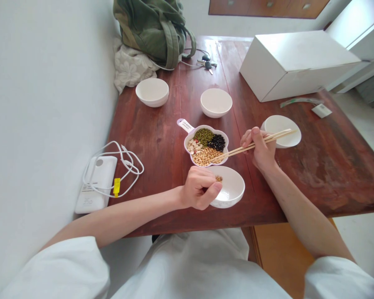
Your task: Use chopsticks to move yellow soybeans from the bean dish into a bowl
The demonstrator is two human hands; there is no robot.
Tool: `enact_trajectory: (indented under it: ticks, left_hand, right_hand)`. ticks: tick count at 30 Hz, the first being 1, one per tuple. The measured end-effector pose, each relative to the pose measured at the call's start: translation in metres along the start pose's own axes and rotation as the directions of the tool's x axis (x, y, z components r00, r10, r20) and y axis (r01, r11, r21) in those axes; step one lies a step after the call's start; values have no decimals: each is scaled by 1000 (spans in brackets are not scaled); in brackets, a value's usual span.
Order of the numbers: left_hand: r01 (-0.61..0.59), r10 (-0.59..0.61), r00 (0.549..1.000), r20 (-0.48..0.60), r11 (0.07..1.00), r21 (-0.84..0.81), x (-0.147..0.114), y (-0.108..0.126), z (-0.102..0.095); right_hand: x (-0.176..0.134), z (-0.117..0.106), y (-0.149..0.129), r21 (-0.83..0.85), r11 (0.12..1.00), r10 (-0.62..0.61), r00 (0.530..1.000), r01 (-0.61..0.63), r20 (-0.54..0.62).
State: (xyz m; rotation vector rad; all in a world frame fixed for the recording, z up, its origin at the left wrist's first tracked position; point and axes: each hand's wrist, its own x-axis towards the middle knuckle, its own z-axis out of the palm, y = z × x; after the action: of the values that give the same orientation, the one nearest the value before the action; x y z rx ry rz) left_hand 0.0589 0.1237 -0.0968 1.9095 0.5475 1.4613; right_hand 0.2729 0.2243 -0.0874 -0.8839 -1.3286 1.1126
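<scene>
Two pale wooden chopsticks (252, 145) are held in my right hand (262, 149), with the fingers closed round them. Their tips reach into the tan beans (207, 157) in a flower-shaped dish (227, 154) with a purple rim and a labelled handle. Green beans (203, 136), black beans (217, 143) and pale nut-like pieces (193, 146) fill its other parts. My left hand (201, 187) is closed at the left rim of the near white bowl (232, 189), hiding that side; its grip looks to be on the rim. A few tan beans (218, 178) lie inside this bowl.
Three more white bowls stand farther off: left (152, 97), middle (216, 108) and right (288, 139), behind my right hand. A large white box (299, 66), keys (207, 64), a green bag (152, 33) and a white power bank with cable (96, 182) also occupy the table.
</scene>
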Motion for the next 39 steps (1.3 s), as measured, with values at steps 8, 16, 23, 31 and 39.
enact_trajectory:
  ticks: [8,16,23,31,39]
  left_hand:
    - [-8,5,999,-38,998,-60,0,0,1]
    - [-25,19,998,-68,995,-94,0,-1,1]
    - [-28,20,997,-72,994,-105,0,-1,1]
    - [-18,13,998,-62,996,-89,0,0,1]
    - [-3,1,999,-48,999,-47,0,1,1]
  right_hand:
    - [0,0,1,-27,999,41,999,-40,31]
    - [1,6,-2,26,998,65,998,-66,14]
    - [3,6,0,73,994,77,997,-77,14]
    - [6,2,0,216,976,24,999,-16,-34]
    - [1,6,1,36,999,1,999,0,-32]
